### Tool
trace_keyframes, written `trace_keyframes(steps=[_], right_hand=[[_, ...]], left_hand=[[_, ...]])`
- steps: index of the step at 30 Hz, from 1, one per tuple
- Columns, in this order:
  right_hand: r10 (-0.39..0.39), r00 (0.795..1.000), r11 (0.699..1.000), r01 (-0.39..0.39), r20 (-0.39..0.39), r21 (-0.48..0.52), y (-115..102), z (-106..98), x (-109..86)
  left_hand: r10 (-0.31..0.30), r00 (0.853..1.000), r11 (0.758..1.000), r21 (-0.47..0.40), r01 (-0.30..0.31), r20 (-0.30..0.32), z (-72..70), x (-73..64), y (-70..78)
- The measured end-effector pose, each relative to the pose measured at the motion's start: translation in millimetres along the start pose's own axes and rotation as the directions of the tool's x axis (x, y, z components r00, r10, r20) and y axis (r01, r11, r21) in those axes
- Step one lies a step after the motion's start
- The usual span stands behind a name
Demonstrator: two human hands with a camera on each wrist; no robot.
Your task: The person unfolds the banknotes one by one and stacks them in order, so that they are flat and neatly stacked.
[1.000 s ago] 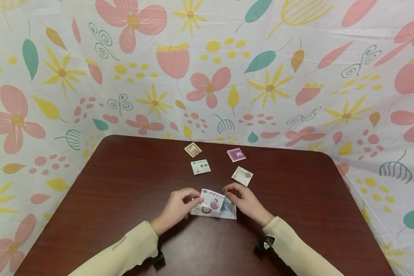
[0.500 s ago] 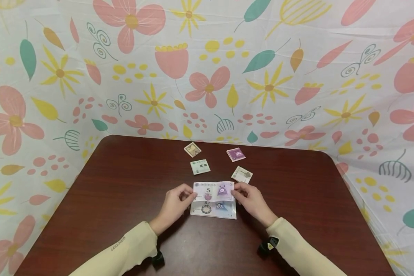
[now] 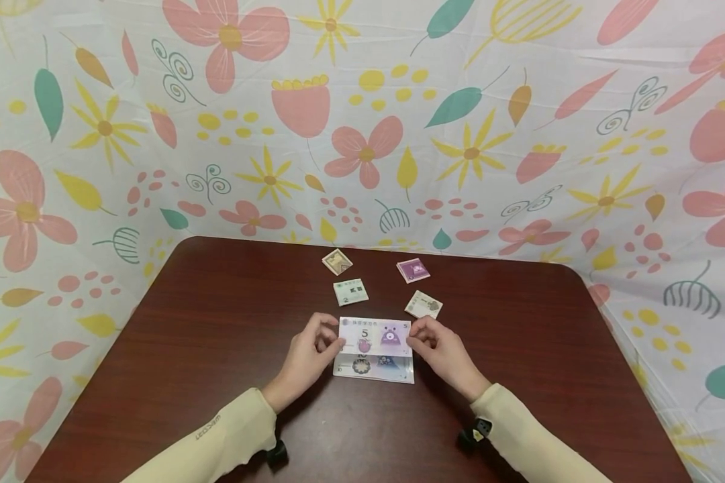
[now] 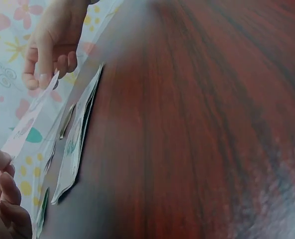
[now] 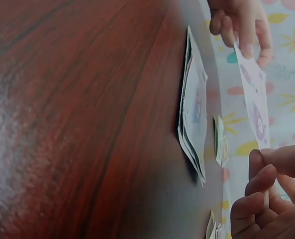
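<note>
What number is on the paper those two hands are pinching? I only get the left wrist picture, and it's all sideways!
Observer: The head view shows a 5 on the purple note between the left hand and right hand.
Child: Is there a number on what's lying below it?
Observer: Yes, the paper stack has a 10 in its near left corner.
Child: How many little ones are farther back?
Observer: Four: tan, purple, green and cream.

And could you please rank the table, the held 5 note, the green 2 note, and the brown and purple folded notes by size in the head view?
1. Table
2. Held 5 note
3. Green 2 note
4. Brown folded note, purple folded note: too alike to rank.
</note>
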State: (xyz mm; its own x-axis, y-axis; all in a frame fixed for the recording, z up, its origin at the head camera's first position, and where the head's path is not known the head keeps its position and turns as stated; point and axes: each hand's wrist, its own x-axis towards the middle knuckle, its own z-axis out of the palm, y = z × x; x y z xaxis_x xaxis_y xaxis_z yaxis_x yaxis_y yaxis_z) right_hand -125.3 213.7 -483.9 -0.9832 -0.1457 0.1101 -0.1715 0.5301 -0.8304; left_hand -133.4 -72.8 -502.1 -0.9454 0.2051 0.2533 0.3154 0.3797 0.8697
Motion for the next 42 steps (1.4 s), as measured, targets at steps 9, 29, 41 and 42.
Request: trace_keyframes(steps=[9, 29, 41, 42], right_hand=[[-0.061, 0.998, 0.983, 0.064, 0.021, -0.174, -2.5, 1.2, -5.8], [-0.117, 0.979, 0.93, 0.166, 0.164, -0.329, 0.3, 9.1, -14.1], [-0.087, 0.984, 0.917, 0.139, 0.153, -0.374, 1.7, 16.9, -13.7], [-0.082, 0.985, 0.916, 0.136, 0.154, -0.378, 1.4, 17.3, -14.0]], left_hand=[[0.043, 0.996, 0.986, 0.156, -0.054, 0.072, -1.9, -1.3, -0.3], [0.05, 0.978, 0.892, 0.431, -0.135, 0.202, -2.0, -6.0, -0.4], [0.062, 0.975, 0.863, 0.48, -0.159, 0.212, 0.0, -6.3, -2.7], [0.059, 0.975, 0.862, 0.482, -0.159, 0.217, 0.0, -6.3, -2.7]])
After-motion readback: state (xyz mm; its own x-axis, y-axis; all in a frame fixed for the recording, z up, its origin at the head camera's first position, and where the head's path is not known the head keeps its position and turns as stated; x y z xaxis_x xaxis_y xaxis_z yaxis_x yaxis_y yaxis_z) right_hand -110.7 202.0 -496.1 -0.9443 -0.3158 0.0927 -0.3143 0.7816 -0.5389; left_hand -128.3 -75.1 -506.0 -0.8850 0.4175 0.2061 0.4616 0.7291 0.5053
